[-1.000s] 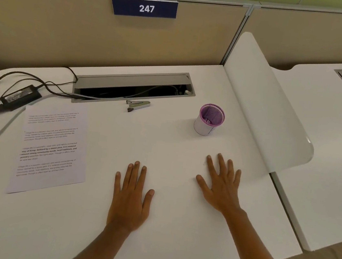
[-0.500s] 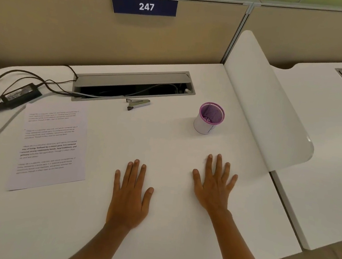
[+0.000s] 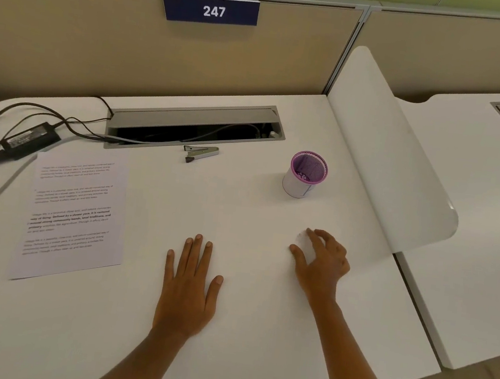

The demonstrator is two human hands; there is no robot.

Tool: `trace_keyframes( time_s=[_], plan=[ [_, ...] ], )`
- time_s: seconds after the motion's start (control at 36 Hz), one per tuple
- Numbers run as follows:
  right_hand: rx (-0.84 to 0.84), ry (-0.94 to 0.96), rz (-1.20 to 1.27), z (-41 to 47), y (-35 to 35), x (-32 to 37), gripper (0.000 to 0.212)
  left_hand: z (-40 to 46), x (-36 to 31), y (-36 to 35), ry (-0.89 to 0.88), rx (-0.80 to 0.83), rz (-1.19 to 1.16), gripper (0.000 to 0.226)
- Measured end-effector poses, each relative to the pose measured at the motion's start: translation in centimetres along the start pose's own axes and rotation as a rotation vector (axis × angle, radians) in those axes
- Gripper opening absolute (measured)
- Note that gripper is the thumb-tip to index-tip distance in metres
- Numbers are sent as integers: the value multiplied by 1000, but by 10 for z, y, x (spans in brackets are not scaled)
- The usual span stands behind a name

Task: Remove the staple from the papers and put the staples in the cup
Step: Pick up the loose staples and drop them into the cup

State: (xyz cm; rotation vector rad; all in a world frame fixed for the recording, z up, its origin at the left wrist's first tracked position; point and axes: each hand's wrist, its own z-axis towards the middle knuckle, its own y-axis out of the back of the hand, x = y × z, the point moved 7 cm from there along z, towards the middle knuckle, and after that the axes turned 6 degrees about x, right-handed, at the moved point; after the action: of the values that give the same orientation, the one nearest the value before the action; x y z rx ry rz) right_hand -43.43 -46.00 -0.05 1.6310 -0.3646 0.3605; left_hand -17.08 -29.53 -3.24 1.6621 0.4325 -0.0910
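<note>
The left hand point(image 3: 189, 285) lies flat and open on the white surface point(image 3: 242, 328). The right hand point(image 3: 323, 261) is lifted with fingers curled, gripping nothing. The papers point(image 3: 74, 216) lie left of the left hand. The cup point(image 3: 305, 175) stands beyond the right hand, and the staple remover point(image 3: 200, 153) lies beyond the left.

Bare counter point(image 3: 239, 213) lies open between the hands and the far edge. The cup point(image 3: 305, 175) stands far right, just beside the upright white divider point(image 3: 386, 161) that blocks the right side. The papers point(image 3: 72, 216) cover the left; the staple remover point(image 3: 200, 153) lies before the open cable tray point(image 3: 193, 126), with cables point(image 3: 32, 121) at far left.
</note>
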Motion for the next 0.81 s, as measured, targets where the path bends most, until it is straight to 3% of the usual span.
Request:
trace_keyframes(
  time_s=[0.17, 0.81],
  plan=[
    [-62, 39, 130, 11, 5, -2, 27, 0, 0, 0, -2, -4, 13, 73],
    [-157, 128, 146, 20, 7, 12, 5, -1, -1, 2, 4, -4, -12, 72]
  ],
)
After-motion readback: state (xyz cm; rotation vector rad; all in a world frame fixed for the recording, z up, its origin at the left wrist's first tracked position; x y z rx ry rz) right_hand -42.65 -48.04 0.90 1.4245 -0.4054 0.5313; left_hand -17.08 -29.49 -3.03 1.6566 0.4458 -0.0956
